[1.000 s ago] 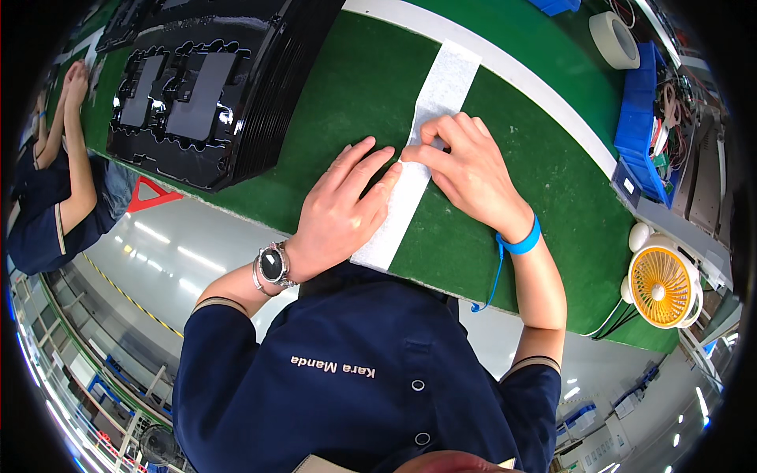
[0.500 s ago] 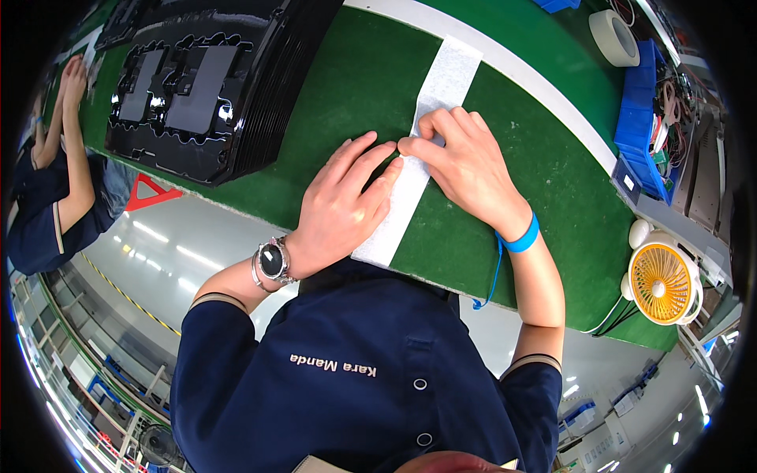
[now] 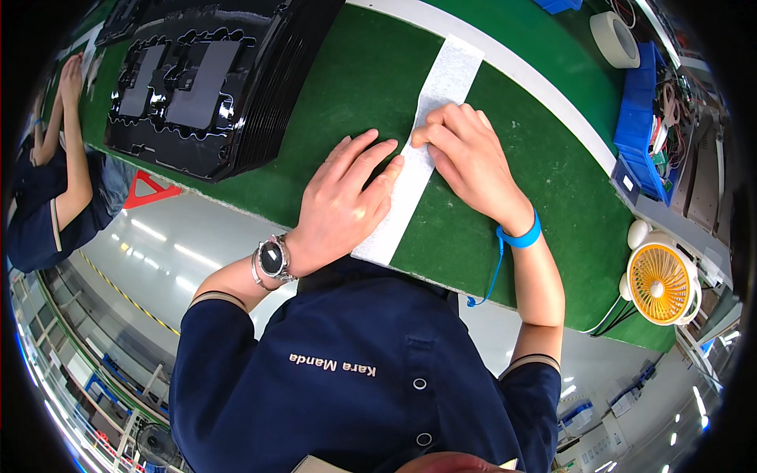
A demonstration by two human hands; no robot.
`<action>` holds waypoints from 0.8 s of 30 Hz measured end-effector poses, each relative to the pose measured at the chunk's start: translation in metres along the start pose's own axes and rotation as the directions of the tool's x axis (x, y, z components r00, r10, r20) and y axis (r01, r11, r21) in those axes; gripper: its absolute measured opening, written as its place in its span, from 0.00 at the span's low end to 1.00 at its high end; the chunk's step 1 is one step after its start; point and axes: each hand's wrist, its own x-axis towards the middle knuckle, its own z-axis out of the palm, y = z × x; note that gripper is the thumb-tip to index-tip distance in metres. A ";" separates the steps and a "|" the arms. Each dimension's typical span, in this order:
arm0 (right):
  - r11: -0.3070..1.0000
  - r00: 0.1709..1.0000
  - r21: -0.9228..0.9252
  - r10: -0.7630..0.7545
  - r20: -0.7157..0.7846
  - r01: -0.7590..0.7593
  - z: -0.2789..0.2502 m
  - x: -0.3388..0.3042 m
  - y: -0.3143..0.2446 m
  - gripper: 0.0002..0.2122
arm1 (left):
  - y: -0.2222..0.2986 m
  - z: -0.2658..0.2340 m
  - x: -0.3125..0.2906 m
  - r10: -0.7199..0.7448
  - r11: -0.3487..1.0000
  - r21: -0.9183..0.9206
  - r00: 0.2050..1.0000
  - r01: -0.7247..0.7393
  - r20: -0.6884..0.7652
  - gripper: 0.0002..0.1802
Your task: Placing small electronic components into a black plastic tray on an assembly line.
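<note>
White, long, flat strip (image 3: pixel 410 193) on a slant, fingertips at its left edge

We had the strip laid flat on the green tabletop (image 3: pixel 520 197), in front of the body. Its long axis ran from the near table edge up and away to the right, toward the pale border band (image 3: pixel 544 98); whether it was cloth or paper, we could not tell.

Our left hand (image 3: pixel 343 193) lay palm down on the strip's left side, mostly on green, its fingers loosely spread and its innermost fingertip at the strip's left edge. We saw no grip there, only a light, flat rest.

Our right hand (image 3: pixel 473 162) was the nearer of the two, arching across the strip from its right side. Its fingers were curled, the leading tips drawn together near that same left edge, just beyond the left fingertip. Whether they had pinched the material or only pressed on it, we could not make out.

So the strip lay beneath the right fingers and to the right of the left ones, and its far end reached well past both hands. The stack of glossy black moulded trays (image 3: pixel 177 83) stood apart, to the left.
</note>
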 end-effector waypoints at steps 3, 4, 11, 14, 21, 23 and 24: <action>1.000 0.999 0.002 0.007 0.049 -0.007 -0.004 -0.001 -0.001 0.21 | 0.000 -0.001 0.000 0.000 1.000 0.005 1.000 0.000 -0.001 0.21; 1.000 0.999 -0.001 0.005 0.051 -0.005 -0.004 -0.001 -0.001 0.21 | 0.000 0.000 0.000 0.000 1.000 0.007 1.000 0.000 -0.003 0.21; 0.996 0.998 -0.091 -0.012 0.054 0.017 -0.003 0.002 -0.007 0.19 | 0.001 0.000 0.001 -0.004 1.000 0.013 1.000 0.004 -0.008 0.21; 0.987 0.998 -0.157 -0.004 0.056 0.013 0.001 0.004 -0.012 0.15 | 0.001 0.000 0.001 -0.006 1.000 0.012 1.000 0.006 -0.002 0.21; 0.982 0.996 -0.186 -0.012 0.093 0.029 0.003 0.000 -0.007 0.12 | 0.001 0.000 0.001 -0.004 1.000 0.008 1.000 0.004 -0.008 0.21; 0.993 0.998 -0.119 -0.004 0.059 0.011 0.003 -0.001 -0.004 0.13 | 0.001 0.000 0.002 -0.007 1.000 -0.005 1.000 0.007 -0.012 0.21; 0.996 0.999 -0.085 0.001 0.043 0.003 0.003 -0.001 -0.002 0.14 | 0.001 -0.001 0.002 -0.008 1.000 -0.006 1.000 0.008 -0.010 0.21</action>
